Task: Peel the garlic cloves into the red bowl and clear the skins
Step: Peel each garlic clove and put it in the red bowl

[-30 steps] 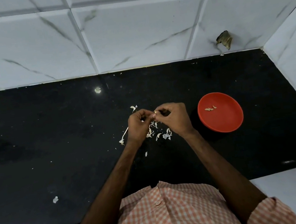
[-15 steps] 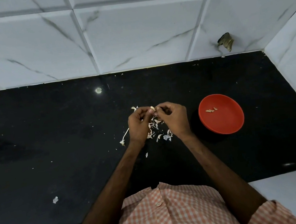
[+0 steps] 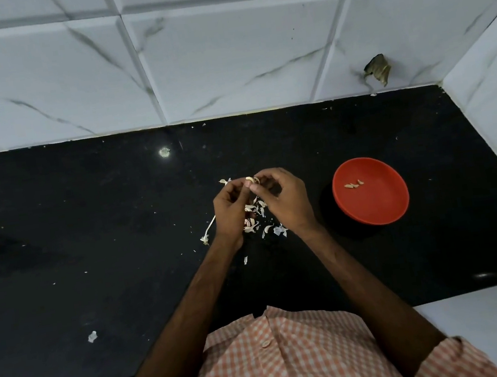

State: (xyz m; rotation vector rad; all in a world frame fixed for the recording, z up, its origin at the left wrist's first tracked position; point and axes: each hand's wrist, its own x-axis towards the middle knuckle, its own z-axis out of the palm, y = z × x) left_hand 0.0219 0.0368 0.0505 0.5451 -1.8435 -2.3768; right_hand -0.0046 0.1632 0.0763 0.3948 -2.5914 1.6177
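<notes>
The black table (image 3: 89,241) carries everything, and pale scraps are scattered over its dark top as far as the near left. The red bowl (image 3: 379,206) sits to the right, well apart from the hands, with a few peeled cloves (image 3: 353,185) inside. The left hand (image 3: 228,210) and right hand (image 3: 288,199) meet above the middle of the table. Both sets of fingers are curled and pinch one clove (image 3: 251,181) between their tips. Skins (image 3: 265,230) lie heaped just beneath the hands.

The risks, as I judge them:
- The small clove could slip from so fine a pinch and drop among the skins.
- A sharp tug could fling light skin wider, which would lengthen the clearing.
- The clove could fall short of the bowl while carried right across bare table.
</notes>
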